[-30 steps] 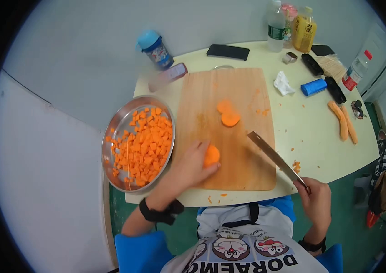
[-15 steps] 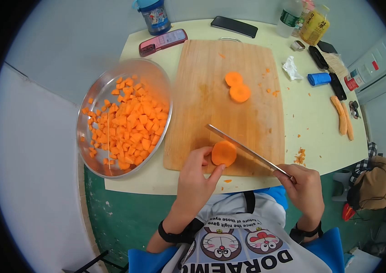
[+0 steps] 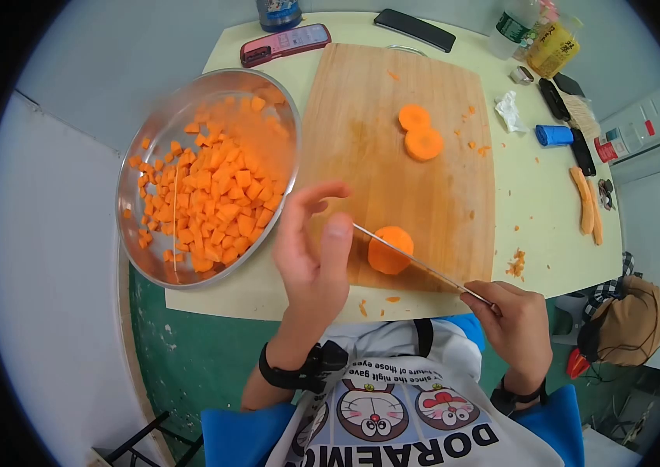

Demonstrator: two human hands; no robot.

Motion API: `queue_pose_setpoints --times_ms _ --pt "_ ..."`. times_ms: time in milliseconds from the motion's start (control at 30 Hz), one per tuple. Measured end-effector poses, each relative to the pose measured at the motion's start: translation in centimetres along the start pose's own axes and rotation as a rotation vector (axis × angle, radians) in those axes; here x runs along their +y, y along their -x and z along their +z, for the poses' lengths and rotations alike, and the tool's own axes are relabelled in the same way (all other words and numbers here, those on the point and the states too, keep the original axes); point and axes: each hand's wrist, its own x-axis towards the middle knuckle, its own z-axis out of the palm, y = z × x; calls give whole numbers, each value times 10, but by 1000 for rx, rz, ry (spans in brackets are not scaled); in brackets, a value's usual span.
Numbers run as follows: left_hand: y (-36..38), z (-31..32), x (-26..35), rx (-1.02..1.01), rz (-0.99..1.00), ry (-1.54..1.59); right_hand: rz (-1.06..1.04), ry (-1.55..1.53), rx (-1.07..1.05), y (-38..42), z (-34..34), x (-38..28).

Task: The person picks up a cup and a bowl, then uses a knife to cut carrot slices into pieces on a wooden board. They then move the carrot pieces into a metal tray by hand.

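My right hand (image 3: 510,323) is closed round the handle of a knife (image 3: 431,271), whose blade lies across a round carrot piece (image 3: 389,251) near the front edge of the wooden board (image 3: 337,171). My left hand (image 3: 314,245) is raised left of that piece, thumb and fingers apart, holding nothing. Farther back on the board two carrot slices (image 3: 423,145) touch each other. A metal bowl (image 3: 134,261) left of the board holds many diced carrot pieces (image 3: 221,194).
Behind the board are a pink-cased phone (image 3: 287,43), a black phone (image 3: 415,29) and a blue bottle (image 3: 279,14). To the right are bottles (image 3: 554,48), crumpled tissue (image 3: 510,111), a blue roll (image 3: 554,135), two peeled carrots (image 3: 585,201) and peel scraps (image 3: 516,263).
My left hand has let go of the round carrot piece and moved left and up, its fingers spreading. The knife blade has come over the piece. The view has shifted slightly.
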Motion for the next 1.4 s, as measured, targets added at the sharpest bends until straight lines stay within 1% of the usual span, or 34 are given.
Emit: queue_pose_setpoints --times_ms 67,133,200,267,300,433,500,633,733,800,833,900,1000,1167,1333,1400 --pt "-6 6 -4 -31 1 -21 -16 27 -5 1 0 0" --pt "-8 11 -7 -117 -221 254 -26 35 -8 1 -1 0" --pt "-8 12 -7 -122 -244 239 -31 39 -13 1 -2 1" --pt "-7 11 -11 -138 -217 303 -69 79 -62 -1 -6 1" --pt "-7 12 -7 -150 -226 213 -63 78 -62 -1 -6 1" --pt "-7 10 -7 -194 -254 179 -88 132 -104 -2 -6 0" --pt "-8 11 -5 -173 -328 174 -86 150 -118 -3 -7 0" --pt "-10 16 -7 -125 -365 205 -76 172 -159 -6 -9 -1" --pt "-11 16 -8 -121 -359 216 -77 169 -180 -8 -10 -2" --pt "-11 14 -10 -118 -350 312 -80 161 -185 -9 -9 -2" --pt "-11 13 -13 -120 -360 313 -80 155 -192 -9 -9 -2" --pt "-10 10 -18 -178 -297 321 -77 151 -206 -10 -8 -1" --pt "-11 13 -16 -166 -311 362 -87 133 -203 -12 -9 0" --pt "-13 12 -19 -158 -329 319 -88 151 -245 -16 -10 2" --pt "-11 10 -29 -226 -256 262 -100 165 -212 -15 -6 3" --pt "-9 13 -35 -102 -305 264 -97 159 -191 -12 -2 5"
